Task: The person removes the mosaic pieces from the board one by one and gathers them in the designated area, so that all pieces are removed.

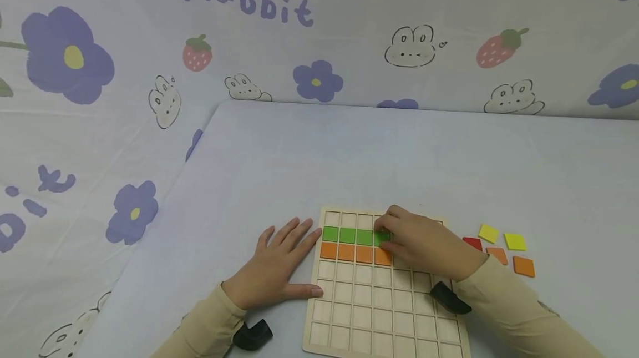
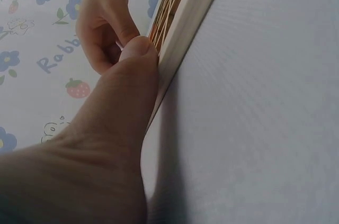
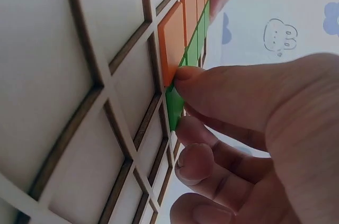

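A wooden grid board lies on the white cloth, with square cells. Across it run a row of green tiles and, on the near side, a row of orange tiles. My right hand is over the board, thumb and fingers pinching the green tile at the right end of its row. That tile sits at its cell, beside the end orange tile. My left hand rests with spread fingers against the board's left edge, its thumb on the frame.
Right of the board lie loose tiles: two yellow tiles, a red tile and two orange tiles, partly beside the right forearm. Black wrist devices sit at both cuffs. A patterned cloth hangs behind.
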A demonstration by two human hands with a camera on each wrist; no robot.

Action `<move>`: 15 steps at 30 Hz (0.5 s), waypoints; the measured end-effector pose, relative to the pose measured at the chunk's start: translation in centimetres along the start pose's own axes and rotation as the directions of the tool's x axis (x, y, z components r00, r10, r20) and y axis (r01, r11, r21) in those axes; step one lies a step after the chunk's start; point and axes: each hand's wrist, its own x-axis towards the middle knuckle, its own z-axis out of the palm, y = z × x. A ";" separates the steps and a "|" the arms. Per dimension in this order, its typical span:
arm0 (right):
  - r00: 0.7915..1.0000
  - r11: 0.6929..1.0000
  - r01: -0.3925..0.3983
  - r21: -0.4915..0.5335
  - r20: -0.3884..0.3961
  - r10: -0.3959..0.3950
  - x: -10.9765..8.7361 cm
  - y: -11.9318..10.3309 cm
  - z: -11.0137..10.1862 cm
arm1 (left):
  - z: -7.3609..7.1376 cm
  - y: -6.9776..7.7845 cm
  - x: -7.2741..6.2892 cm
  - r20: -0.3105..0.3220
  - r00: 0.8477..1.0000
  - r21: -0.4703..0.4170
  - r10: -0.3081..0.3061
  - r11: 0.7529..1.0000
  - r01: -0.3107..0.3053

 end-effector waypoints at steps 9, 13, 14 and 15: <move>0.998 0.998 -0.058 0.026 0.019 0.058 0.1 -0.4 0.0 | 0.3 -0.3 0.0 0.026 1.000 -0.003 -0.017 1.000 0.017; 0.997 0.997 -0.071 0.033 0.015 0.070 0.1 -0.5 0.1 | 0.2 -0.3 -0.1 0.026 1.000 -0.007 -0.014 1.000 0.014; 0.997 0.996 -0.076 0.036 0.015 0.075 0.0 -0.6 0.1 | 0.2 -0.3 -0.1 0.025 1.000 -0.007 -0.013 1.000 0.013; 0.997 0.996 -0.080 0.039 0.014 0.079 0.0 -0.6 0.1 | 0.2 -0.3 -0.1 0.024 1.000 -0.006 -0.012 1.000 0.012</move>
